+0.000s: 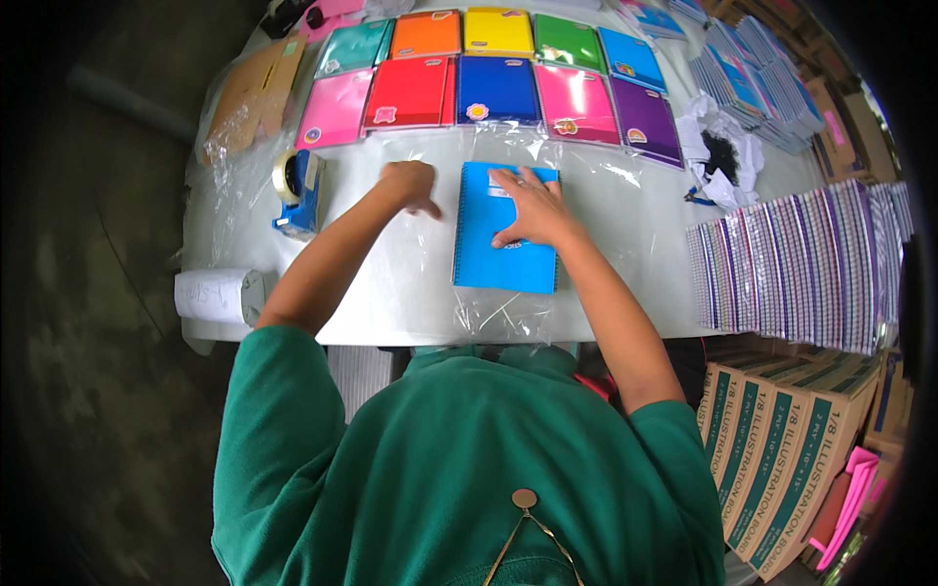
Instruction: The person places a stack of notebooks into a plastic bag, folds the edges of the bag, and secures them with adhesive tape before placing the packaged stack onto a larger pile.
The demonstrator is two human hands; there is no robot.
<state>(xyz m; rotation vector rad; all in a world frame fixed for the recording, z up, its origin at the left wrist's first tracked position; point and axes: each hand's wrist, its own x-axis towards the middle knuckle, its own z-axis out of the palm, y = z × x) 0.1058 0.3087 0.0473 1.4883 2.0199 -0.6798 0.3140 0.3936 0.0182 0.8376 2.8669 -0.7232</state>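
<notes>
The step in hand seemed to be settling a blue notebook [484, 259] with clear film [503, 320] around it. The notebook lay flat on the table [376, 308], directly under the right hand [531, 213], whose fingers were spread apart over the cover, pressing rather than clamping. The left hand [407, 186] was off the notebook, just beside it; its fingers were loosely curled with the thumb apart, and whether it pinched any film I could not tell. Film showed beyond the right hand and nearer the body, past the notebook's 2 short edges; whether the notebook lay on it or inside it was unclear. The next move, as I judged it, called for the right palm to keep the notebook square while the left fingers found a film edge.

By count, there was 1 notebook under the right hand and 10 more covers beyond the 2 hands, in a far row [498, 34] of 5 and a near row [498, 93] of 5; the red place seemed to hold more than 1. Left of the left hand stood 1 tape dispenser [306, 200], with 1 white packet [210, 296] nearer the elbow. Well right of the right hand, the big stack [782, 264] was too dense to count.
</notes>
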